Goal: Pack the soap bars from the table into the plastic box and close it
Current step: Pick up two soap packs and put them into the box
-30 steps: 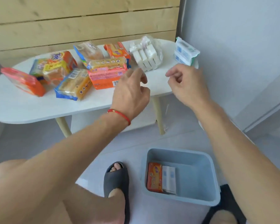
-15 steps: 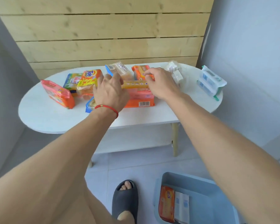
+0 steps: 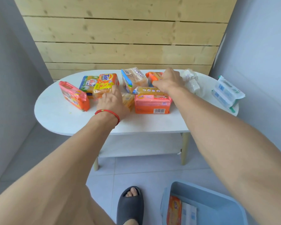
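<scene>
Several wrapped soap packs lie on the white oval table (image 3: pixel 63 117). My left hand (image 3: pixel 111 103) lies palm down, fingers apart, on a yellow pack (image 3: pixel 128 101) just in front of the Tide pack (image 3: pixel 106 83). My right hand (image 3: pixel 168 81) is further back, fingers curled over the near end of a small orange pack (image 3: pixel 152 76), above a flat yellow pack (image 3: pixel 146 90) that rests on a big orange pack (image 3: pixel 152 103). The blue-grey plastic box (image 3: pixel 209 191) stands open on the floor at lower right, holding an orange pack (image 3: pixel 173 210) and a white one (image 3: pixel 188 213).
Other packs on the table: a pink-orange one (image 3: pixel 74 95) at the left, a green-blue one (image 3: pixel 88 82), an upright blue-yellow one (image 3: pixel 133 78), a clear bag of white bars (image 3: pixel 191 80), white-blue packs (image 3: pixel 227 93) at the right edge. A foot in a grey slipper (image 3: pixel 130 203) is beside the box. A plank wall stands behind.
My head has lifted, so the table sits lower and the box has slid to the corner. Both hands reached from the table's front edge into the packs; the left then came back onto the front yellow pack.
</scene>
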